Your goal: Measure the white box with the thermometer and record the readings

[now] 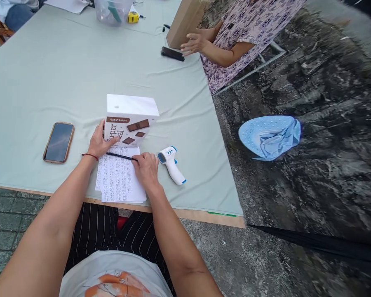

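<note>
A white NutriMotion box (131, 110) with pictures of brown bars stands at the far end of some printed sheets (119, 181). My left hand (99, 142) grips its left side, thumb across the front face and the other fingers partly hidden. In my right hand (146, 168), fingers curled, is a slim black pen (120, 155) lying almost level over the paper, its far end close to my left thumb. Just right of that hand a white and blue infrared thermometer (172, 165) rests on the cloth. To the left of the box lies a phone (59, 142) in a brown case.
Across the cloth-covered table (71, 70), another person's hands (193, 43) are by a cardboard box (182, 24) and a black object (172, 53). A clear tub (106, 12) and yellow tape measure (133, 16) sit at the back. A blue hat (268, 136) lies off the table's right side.
</note>
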